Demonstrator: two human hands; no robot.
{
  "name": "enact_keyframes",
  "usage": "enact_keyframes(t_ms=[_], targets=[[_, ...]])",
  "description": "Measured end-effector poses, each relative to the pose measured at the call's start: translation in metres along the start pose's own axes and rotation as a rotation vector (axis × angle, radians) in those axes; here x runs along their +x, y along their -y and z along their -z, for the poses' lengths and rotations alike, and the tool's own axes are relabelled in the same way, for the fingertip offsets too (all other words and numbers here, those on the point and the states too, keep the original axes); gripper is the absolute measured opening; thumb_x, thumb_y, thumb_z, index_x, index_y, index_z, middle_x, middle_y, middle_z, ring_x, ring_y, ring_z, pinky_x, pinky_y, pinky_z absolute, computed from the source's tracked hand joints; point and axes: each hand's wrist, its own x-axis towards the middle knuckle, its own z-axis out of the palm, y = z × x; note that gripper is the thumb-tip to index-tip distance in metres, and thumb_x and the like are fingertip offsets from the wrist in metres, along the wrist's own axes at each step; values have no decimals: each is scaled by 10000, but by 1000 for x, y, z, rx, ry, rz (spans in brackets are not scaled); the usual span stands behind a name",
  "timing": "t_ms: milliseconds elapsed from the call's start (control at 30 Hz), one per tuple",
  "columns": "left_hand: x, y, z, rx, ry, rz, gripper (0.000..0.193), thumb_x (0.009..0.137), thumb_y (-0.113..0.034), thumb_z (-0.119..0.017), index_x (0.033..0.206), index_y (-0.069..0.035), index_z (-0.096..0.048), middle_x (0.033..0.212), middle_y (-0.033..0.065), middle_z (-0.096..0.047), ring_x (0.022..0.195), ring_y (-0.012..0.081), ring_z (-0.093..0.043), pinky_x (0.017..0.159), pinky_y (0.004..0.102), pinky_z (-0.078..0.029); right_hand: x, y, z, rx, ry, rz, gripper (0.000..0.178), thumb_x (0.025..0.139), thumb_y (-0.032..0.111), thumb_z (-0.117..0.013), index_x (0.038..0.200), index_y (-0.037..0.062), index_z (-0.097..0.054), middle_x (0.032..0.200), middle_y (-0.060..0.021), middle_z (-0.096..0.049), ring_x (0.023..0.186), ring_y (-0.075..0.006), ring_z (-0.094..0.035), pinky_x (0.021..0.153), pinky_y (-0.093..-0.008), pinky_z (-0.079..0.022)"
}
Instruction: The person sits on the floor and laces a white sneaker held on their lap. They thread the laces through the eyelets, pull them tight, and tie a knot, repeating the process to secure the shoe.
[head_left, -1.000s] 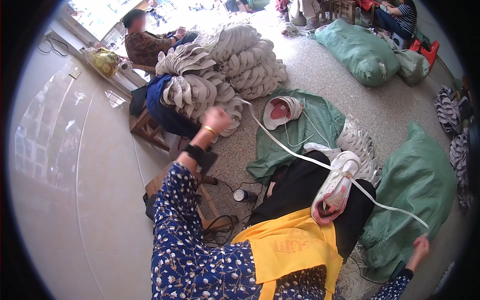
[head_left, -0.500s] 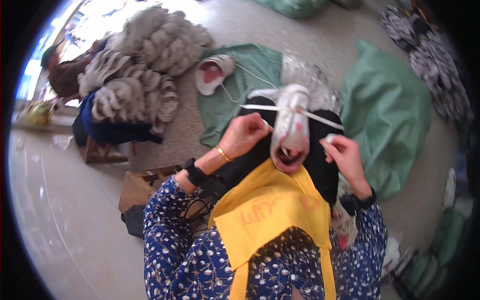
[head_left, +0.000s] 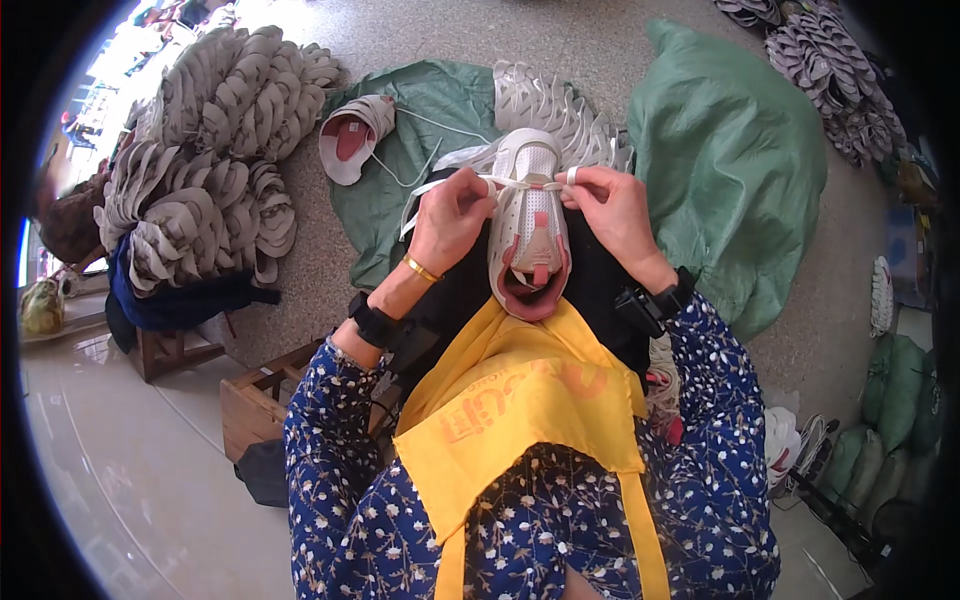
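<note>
Pulling evenly on the white lace (head_left: 510,183) seems the sound approach, with the 2 hands level and low over the shoe, so the strip lies flat and neither side runs longer. Steady tension, rather than a jerk, would likely spare the soft upper from puckering. The left hand (head_left: 449,214) has its fingers pinched narrow on the lace just left of the shoe, with loose lace trailing beyond it to the left. The right hand (head_left: 616,212) pinches the lace at the shoe's right edge, thumb and finger close together.

The white shoe (head_left: 512,228) rests on the person's black-clad lap (head_left: 608,290), between the hands, toe pointing far and opening facing near, against the yellow apron (head_left: 530,400). Its toe area is perforated; pink patches run along the tongue, and the collar lining is pink too. The lace crosses nearer the toe than the opening. Whether a sole is fitted, I cannot tell.
</note>
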Motion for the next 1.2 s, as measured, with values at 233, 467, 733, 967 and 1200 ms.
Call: enact_keyframes(t_ms=[233, 467, 733, 967, 1200], targets=[[5, 0, -2, -253, 19, 99, 112, 910, -6, -689, 895, 1, -578, 850, 44, -718, 820, 87, -684, 748, 259, -542, -4, -11, -6, 343, -22, -112, 131, 947, -31, -671, 1070, -62, -705, 984, -83, -747, 862, -139, -730, 793, -275, -621], [7, -2, -1, -353, 100, 125, 67, 957, 4, -667, 942, -4, -602, 947, 65, -722, 884, 103, -678, 843, 244, -544, -2, -11, -10, 326, -28, -116, 109, 934, -76, -622, 1017, -68, -694, 935, -84, -744, 822, -147, -741, 757, -268, -617], [10, -3, -7, -493, 53, 137, 63, 961, 5, -662, 944, -9, -602, 961, 69, -722, 891, 116, -683, 862, 255, -546, 0, -11, -12, 106, -12, -39, 72, 906, -36, -692, 975, -36, -712, 882, -65, -749, 795, -118, -724, 723, -260, -590], [11, -4, -9, -550, 14, 138, 81, 985, -36, -656, 946, -17, -587, 995, 80, -719, 911, 122, -687, 870, 263, -557, -1, -4, -16, -42, -48, 52, 64, 837, 3, -718, 900, 10, -727, 791, -137, -736, 695, -223, -736, 652, -310, -553], [11, -8, -15, -615, -1, 123, 82, 993, -37, -645, 965, -20, -569, 1040, 100, -722, 937, 135, -691, 891, 278, -564, -2, -5, -16, -11, -48, 61, 72, 847, -10, -711, 916, 4, -724, 794, -141, -740, 709, -214, -743, 646, -311, -554]])
